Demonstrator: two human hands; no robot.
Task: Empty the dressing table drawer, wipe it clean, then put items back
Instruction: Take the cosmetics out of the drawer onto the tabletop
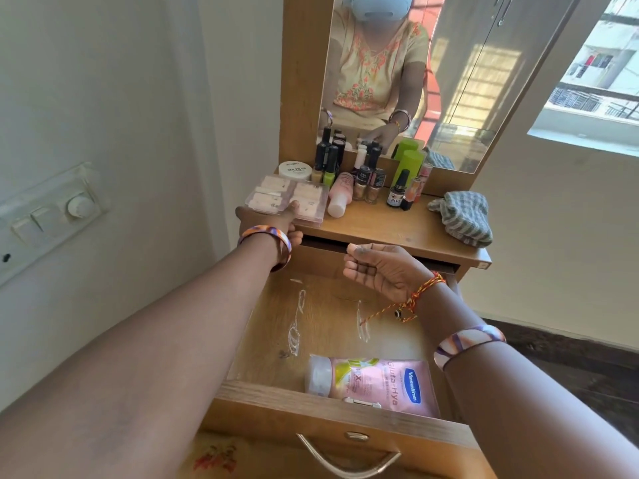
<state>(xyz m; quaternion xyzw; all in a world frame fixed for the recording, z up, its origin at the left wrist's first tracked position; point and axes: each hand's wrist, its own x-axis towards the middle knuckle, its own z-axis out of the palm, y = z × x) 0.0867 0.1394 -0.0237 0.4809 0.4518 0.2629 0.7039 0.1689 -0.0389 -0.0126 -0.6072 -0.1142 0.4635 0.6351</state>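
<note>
The wooden drawer stands pulled out below me, with a pink Vaseline lotion tube lying near its front wall. White smears mark the drawer's floor. My left hand reaches to the tabletop and holds the near edge of a clear box of press-on nails, thumb on top. My right hand hovers over the drawer's back part, fingers loosely curled, holding nothing. A grey striped cloth lies crumpled at the table's right end.
Several nail polish bottles, a white round jar, a pink bottle lying down and a green container crowd the tabletop below the mirror. A wall with a switch panel is at left.
</note>
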